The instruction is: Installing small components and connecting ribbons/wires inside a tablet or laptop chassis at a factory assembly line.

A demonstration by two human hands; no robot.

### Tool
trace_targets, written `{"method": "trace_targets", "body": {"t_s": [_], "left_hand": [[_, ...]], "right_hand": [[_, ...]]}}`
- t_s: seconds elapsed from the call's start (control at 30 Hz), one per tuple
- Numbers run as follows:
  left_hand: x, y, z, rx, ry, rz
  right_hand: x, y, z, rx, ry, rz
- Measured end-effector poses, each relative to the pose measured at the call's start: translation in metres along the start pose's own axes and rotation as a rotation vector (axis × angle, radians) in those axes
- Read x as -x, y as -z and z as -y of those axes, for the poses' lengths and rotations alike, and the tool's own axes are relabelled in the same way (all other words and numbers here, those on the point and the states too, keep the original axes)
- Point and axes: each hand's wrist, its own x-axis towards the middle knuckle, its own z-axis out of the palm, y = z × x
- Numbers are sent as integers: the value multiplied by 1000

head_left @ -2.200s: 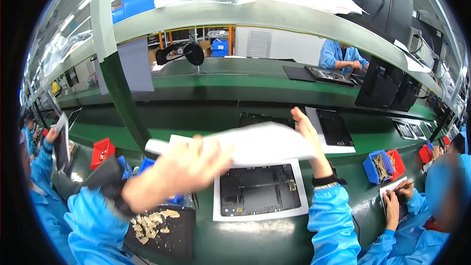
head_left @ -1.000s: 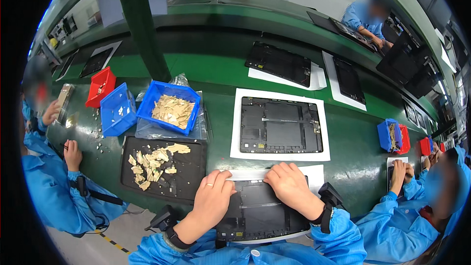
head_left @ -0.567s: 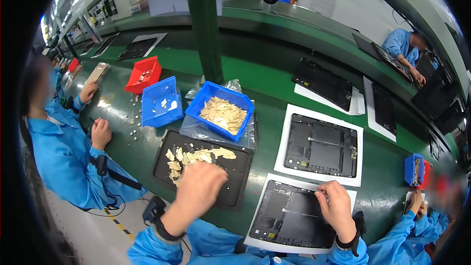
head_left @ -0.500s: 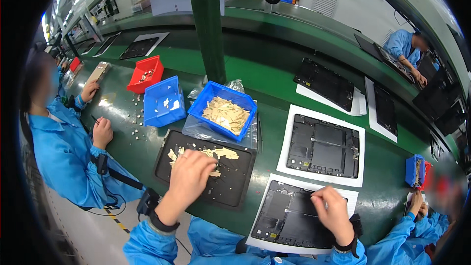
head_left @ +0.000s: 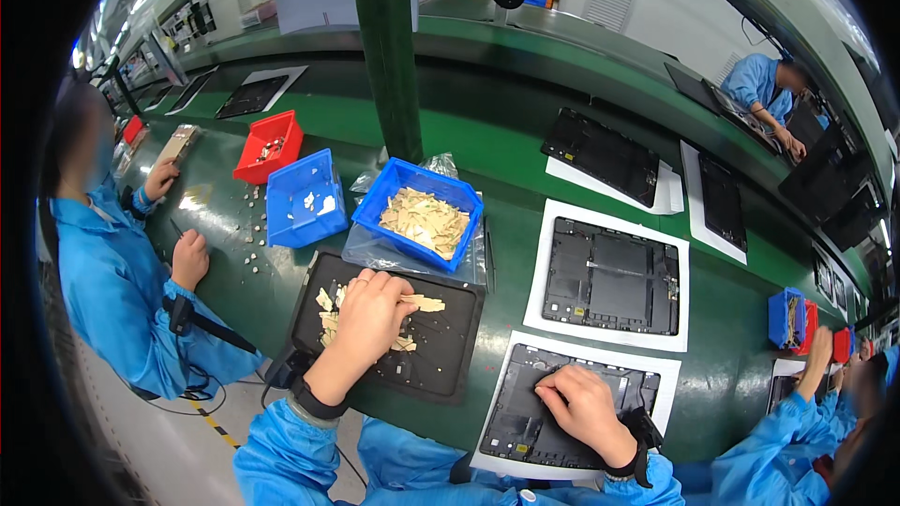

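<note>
A long green workbench (head_left: 525, 159) runs across the view, with a green post (head_left: 389, 47) rising from it. On it, nearest the person, a dark open device shell (head_left: 539, 408) lies on a white sheet (head_left: 675, 384); a second like shell (head_left: 614, 276) sits just beyond it on its own sheet. To the left lies a black tray (head_left: 441, 356) strewn with small tan pieces (head_left: 328, 309). Behind the tray stands a blue bin (head_left: 417, 215) filled with the same tan pieces, and left of that a smaller blue bin (head_left: 300, 197) and a red bin (head_left: 267, 145).

The left hand (head_left: 370, 314) rests palm down on the black tray, fingers curled over the tan pieces, pinching one strip (head_left: 424, 302) that sticks out past its fingertips. The right hand (head_left: 581, 408) lies on the near shell, fingers bent and pressing its surface; whether it grips anything cannot be told.

At the left, another person in a blue smock (head_left: 112, 281) works with both hands on the bench
</note>
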Motion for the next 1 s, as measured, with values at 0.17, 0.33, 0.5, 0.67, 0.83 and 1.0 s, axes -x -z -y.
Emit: {"method": "trace_targets", "body": {"t_s": [0.17,0.33,0.5,0.67,0.83,1.0], "left_hand": [[-11,32,-3,21,-38,29],[-19,62,-16,6,-203,-143],[-14,76,-54,-93,-419,-242],[2,49,-93,478,-527,-195],[-1,24,-81,551,-428,-88],[1,32,-54,286,-246,-118]], "right_hand": [[1,3,-1,-9,17,3],[-1,20,15,-169,-106,74],[-17,39,35,-542,-52,29],[-31,21,39,-1458,-257,540],[-47,5,30,-1592,-546,493],[-56,5,36,-1421,-562,354]]}}
